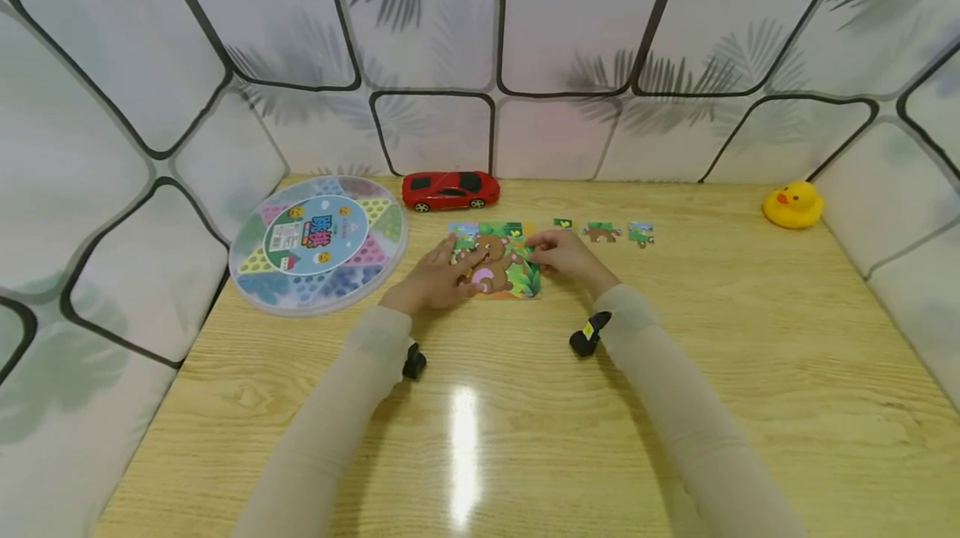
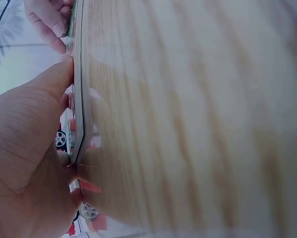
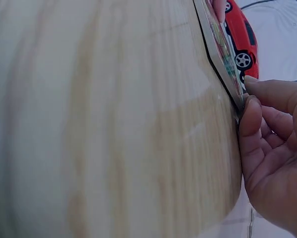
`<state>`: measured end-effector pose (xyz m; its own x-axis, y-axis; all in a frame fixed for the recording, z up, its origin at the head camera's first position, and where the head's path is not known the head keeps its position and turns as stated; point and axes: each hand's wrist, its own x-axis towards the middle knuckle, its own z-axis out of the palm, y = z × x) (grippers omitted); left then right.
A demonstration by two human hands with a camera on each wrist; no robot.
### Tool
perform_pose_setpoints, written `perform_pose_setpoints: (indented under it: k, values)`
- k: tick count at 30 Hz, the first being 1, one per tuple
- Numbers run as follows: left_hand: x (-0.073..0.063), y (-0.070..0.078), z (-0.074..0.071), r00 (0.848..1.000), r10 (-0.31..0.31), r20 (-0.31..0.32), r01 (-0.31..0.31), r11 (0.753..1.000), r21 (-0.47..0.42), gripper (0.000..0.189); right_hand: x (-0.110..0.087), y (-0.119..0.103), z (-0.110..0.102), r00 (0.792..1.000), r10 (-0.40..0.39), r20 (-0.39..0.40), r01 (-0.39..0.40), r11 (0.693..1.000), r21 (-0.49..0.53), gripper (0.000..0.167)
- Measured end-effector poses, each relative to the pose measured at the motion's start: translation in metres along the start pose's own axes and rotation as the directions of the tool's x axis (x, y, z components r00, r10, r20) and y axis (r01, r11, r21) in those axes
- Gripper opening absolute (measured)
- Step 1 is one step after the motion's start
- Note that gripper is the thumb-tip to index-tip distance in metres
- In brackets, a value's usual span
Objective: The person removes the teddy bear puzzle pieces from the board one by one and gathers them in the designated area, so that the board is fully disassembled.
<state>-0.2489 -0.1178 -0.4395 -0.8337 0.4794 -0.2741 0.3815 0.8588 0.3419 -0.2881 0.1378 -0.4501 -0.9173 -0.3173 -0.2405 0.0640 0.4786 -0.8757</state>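
A bear jigsaw puzzle lies flat on the table in the head view. Across its left side rests my left hand, fingers spread out over the picture. At the puzzle's right edge, my right hand pinches with thumb and forefinger; whether a loose piece is also between them, I cannot tell. The right wrist view shows these fingertips right at the board's corner. Loose puzzle pieces lie in a row beyond that hand: one with a yellow chick, a brown one and a green-blue one.
Left of the puzzle lies a round board game under a clear cover. A red toy car stands behind the puzzle, near the patterned back wall. At the far right sits a yellow rubber duck. Everything rests on a wooden table.
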Motion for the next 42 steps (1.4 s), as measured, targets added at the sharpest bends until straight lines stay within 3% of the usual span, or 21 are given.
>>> perform_pose_setpoints:
  k: [10, 23, 42]
  values:
    - [-0.0014, -0.0003, -0.0033, 1.0, -0.005, -0.007, 0.005, 1.0, -0.001, 0.068, 0.0015, -0.0053, 0.0012, 0.999, -0.045, 0.013, 0.045, 0.997, -0.056, 0.036]
    - [-0.0023, 0.0008, -0.0016, 1.0, -0.006, 0.008, 0.006, 1.0, -0.004, 0.067, 0.0003, -0.0089, 0.0002, 0.997, -0.034, 0.068, 0.039, 0.996, -0.076, 0.04]
    - [-0.0012, 0.0032, -0.0024, 1.0, -0.004, 0.013, 0.004, 1.0, 0.004, 0.067, -0.002, -0.0095, 0.0012, 0.996, -0.032, 0.078, 0.039, 0.994, -0.098, 0.035]
